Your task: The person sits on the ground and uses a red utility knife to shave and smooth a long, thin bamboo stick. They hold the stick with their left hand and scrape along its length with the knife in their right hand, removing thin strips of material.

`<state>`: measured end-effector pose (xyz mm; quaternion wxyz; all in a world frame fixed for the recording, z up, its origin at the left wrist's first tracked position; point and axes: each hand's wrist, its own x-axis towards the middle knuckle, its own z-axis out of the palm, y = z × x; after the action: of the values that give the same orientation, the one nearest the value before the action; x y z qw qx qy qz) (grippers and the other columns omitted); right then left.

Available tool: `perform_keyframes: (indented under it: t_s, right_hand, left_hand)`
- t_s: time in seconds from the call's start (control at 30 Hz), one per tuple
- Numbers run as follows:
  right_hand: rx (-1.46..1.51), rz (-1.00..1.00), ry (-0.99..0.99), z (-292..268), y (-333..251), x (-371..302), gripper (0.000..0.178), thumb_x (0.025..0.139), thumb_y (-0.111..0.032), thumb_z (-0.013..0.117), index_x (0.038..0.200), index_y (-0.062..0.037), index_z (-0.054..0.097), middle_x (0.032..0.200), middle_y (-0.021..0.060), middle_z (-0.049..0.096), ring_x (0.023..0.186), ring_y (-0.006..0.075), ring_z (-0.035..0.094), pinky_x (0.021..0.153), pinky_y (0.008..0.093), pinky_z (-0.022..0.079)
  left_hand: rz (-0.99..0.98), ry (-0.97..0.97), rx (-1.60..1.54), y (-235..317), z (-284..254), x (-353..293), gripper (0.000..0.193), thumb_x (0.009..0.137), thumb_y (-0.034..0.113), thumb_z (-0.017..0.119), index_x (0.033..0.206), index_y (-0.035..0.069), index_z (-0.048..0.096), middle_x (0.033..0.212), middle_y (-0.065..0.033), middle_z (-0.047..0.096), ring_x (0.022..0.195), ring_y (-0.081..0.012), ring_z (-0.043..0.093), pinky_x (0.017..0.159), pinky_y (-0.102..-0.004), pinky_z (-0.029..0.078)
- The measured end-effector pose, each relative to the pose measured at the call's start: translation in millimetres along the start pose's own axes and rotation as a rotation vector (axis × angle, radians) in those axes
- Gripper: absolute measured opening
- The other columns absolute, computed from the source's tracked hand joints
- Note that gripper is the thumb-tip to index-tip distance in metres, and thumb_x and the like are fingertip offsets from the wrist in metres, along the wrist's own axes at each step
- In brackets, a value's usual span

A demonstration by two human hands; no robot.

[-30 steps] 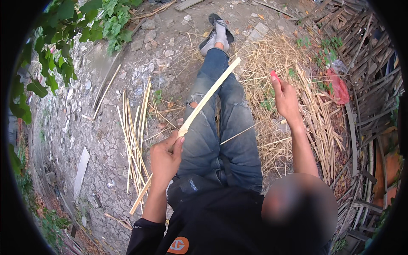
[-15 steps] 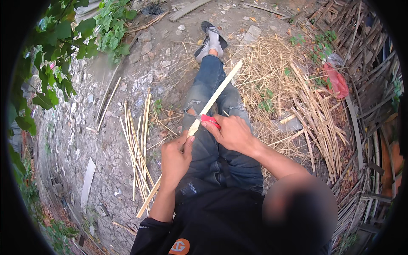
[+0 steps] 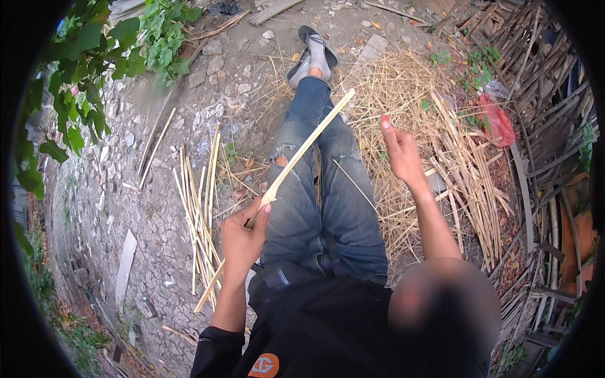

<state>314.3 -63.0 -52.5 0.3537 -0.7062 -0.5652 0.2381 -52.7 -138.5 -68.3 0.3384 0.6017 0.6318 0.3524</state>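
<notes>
My left hand point(image 3: 242, 233) is closed around a long, pale bamboo strip point(image 3: 312, 138). The strip slants up and away over my jeans, and its near end comes out below my left forearm. Just ahead of my left thumb, its surface looks rough and partly peeled. To the right, apart from the strip, my right hand point(image 3: 403, 154) is closed on a red-handled knife point(image 3: 385, 118). Only a bit of red shows past the thumb; the blade cannot be made out. A thin sliver point(image 3: 355, 184) lies across my right trouser leg point(image 3: 346, 214).
Several split strips point(image 3: 200, 220) lie on the ground left of my legs. Straw-like shavings point(image 3: 403, 82) and a bigger pile of strips point(image 3: 476, 189) are on the right, near a red plastic bag point(image 3: 498, 120). Stacked sticks point(image 3: 535, 82) line the right side; leafy branches point(image 3: 88, 69) hang left.
My right hand has moved right, taking the knife off the strip. My left hand has shifted slightly left and nearer with the strip. The thin sliver now shows over my right leg.
</notes>
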Motion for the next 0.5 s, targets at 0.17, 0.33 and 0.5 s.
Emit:
perform_keyframes:
  t_s: [0.17,0.33,0.5]
  right_hand:
    - [-0.033,-0.368,-0.236,45,-59,-57,0.055,0.106,-0.046,0.056,0.091,0.0052,0.070,0.060,0.0213,0.058,0.058,0.0388,0.062,0.059,0.0484,0.046]
    - [-0.060,-0.275,-0.460,60,-86,-74,0.051,0.105,-0.044,0.057,0.093,0.0027,0.072,0.064,0.0254,0.063,0.065,0.0475,0.065,0.062,0.0535,0.050]
    - [-0.078,-0.243,-0.467,76,-77,-77,0.051,0.105,-0.046,0.057,0.097,0.0024,0.073,0.066,0.0270,0.064,0.066,0.0477,0.065,0.063,0.0527,0.051]
  left_hand:
    - [0.077,-0.029,-0.105,22,27,14,0.029,0.099,0.019,0.073,0.120,0.000,0.075,0.066,-0.0068,0.060,0.057,-0.0087,0.044,0.054,-0.0298,0.038]
    - [0.073,-0.077,-0.094,27,30,11,0.029,0.098,0.019,0.073,0.120,0.001,0.075,0.070,-0.0086,0.063,0.057,-0.0105,0.048,0.055,-0.0305,0.040]
    - [0.084,-0.077,-0.012,29,28,11,0.028,0.097,0.017,0.072,0.121,0.001,0.075,0.083,-0.0174,0.073,0.058,-0.0174,0.058,0.060,-0.0317,0.047]
